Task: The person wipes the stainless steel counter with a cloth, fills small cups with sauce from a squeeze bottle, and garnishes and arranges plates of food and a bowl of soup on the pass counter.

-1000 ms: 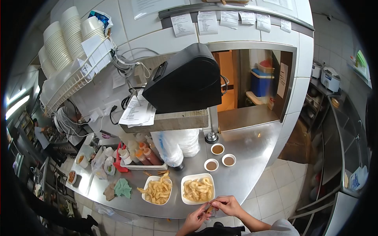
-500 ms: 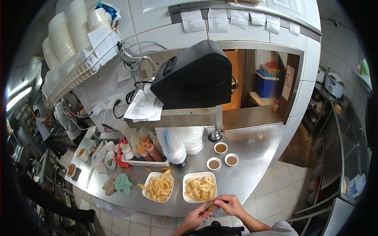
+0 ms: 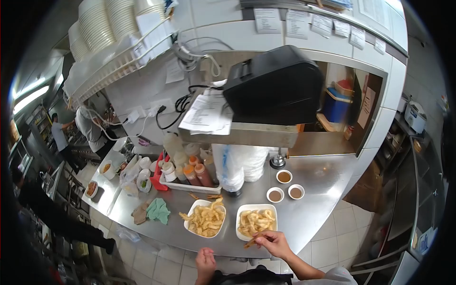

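Observation:
My right hand [image 3: 273, 243] pinches a small brown clothespin-like clip [image 3: 250, 242] over the near rim of a square white bowl [image 3: 239, 228]. Pale golden fried strips [image 3: 256, 222] fill that bowl. My left hand [image 3: 205, 260] is low at the counter's front edge, fingers curled in, with nothing visible in it. A second white bowl [image 3: 208, 234] of fried strips [image 3: 207, 219] stands to the left, beyond that hand. Similar brown clips [image 3: 214, 196] lie behind it.
Three sauce cups [image 3: 275, 194] stand back right by a service bell [image 3: 278, 161]. A basket of sauce bottles [image 3: 203, 175], wrapped white stacks [image 3: 230, 173] and a green cloth [image 3: 158, 210] are on the steel counter [image 3: 308, 218]. A black printer [image 3: 273, 85] sits on a shelf above. Other people work far left.
My hands, together at the brown clip before, have parted. The left has dropped back to the left; the right has the clip at the right bowl. The camera view has shifted.

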`<state>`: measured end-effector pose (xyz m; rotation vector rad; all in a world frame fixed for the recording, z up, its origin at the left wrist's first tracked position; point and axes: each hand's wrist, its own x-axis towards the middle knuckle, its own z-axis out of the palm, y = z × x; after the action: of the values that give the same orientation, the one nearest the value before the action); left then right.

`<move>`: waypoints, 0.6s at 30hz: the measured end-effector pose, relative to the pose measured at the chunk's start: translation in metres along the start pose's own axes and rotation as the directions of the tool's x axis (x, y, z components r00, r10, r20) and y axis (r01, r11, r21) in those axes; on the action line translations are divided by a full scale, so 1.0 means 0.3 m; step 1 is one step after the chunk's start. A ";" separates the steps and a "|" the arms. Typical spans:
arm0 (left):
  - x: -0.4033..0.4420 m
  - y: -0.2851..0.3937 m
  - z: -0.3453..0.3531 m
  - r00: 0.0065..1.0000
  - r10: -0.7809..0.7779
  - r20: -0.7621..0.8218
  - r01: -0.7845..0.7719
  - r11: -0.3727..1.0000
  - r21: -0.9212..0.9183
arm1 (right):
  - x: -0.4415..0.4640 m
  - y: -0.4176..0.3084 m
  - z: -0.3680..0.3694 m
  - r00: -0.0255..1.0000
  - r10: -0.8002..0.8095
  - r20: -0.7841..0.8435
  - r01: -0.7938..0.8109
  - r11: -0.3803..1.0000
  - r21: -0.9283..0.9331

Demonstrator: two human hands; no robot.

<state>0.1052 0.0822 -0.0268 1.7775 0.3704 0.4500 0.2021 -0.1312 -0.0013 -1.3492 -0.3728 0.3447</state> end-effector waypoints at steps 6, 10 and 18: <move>0.074 -0.133 -0.279 0.996 -0.080 -0.032 0.078 0.995 -0.066 | 0.136 0.025 0.341 0.976 0.088 0.199 -0.063 0.989 -0.132; 0.204 -0.315 -0.628 0.943 0.057 -0.328 -0.108 0.984 -0.139 | 0.334 0.014 0.733 0.981 -0.080 0.177 0.109 0.981 -0.161; 0.796 -0.599 -1.610 0.678 -0.086 -0.730 -0.187 0.940 -0.284 | 1.038 0.212 1.940 0.888 -0.244 0.390 0.415 0.789 -0.452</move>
<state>0.0770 0.6480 -0.0691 1.1937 0.7591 1.2178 0.2154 0.5291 0.0593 -1.7296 -1.0240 0.1556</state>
